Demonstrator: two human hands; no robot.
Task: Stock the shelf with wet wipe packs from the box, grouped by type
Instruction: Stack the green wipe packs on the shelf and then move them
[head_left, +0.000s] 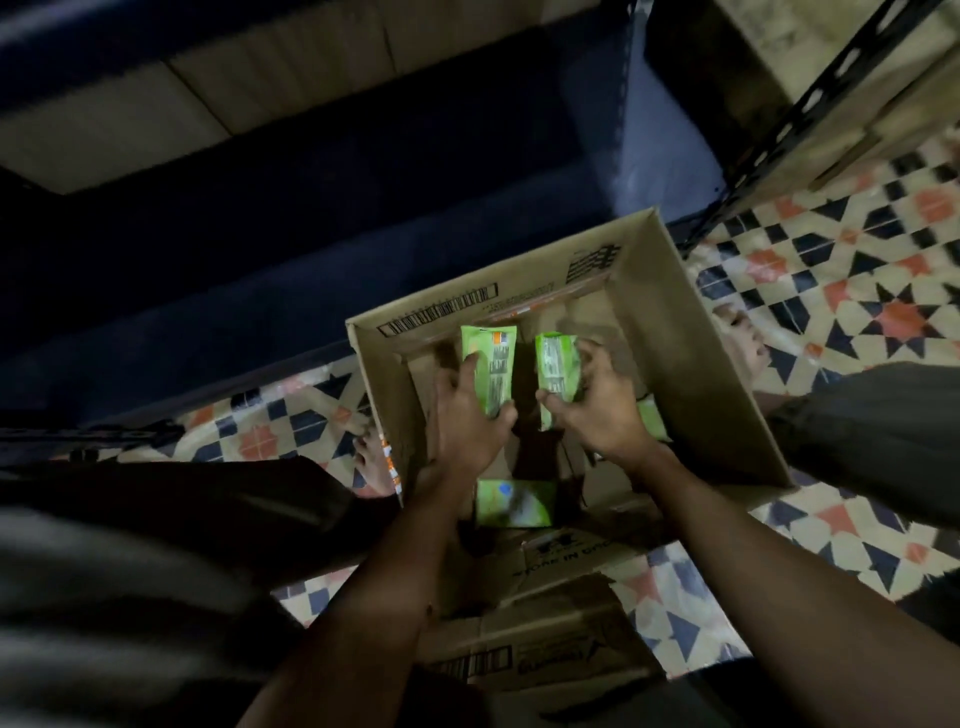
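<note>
**Head view: both hands lifting green wet wipe packs inside the carton**

Head camera looks down into an open cardboard box (691, 332) standing on a patterned tile floor (857, 291). The left hand (467, 415) has its grip closed around a green wet wipe pack (491, 364), thumb across the printed back face, fingers behind it. The right hand (597, 400) has its grip closed around a second green pack (556, 366), held upright just beside the first; the two packs stand apart, with a narrow gap between them. Both packs sit over the interior of the box, below its rim. A third green pack (514, 503) lies flat on the box bottom between the forearms, and the edge of another green pack (652, 423) shows to the right of the right wrist. Dark blue shelving (311, 208) runs beyond the box's far wall. Motion blur softens the printed labels.
</note>
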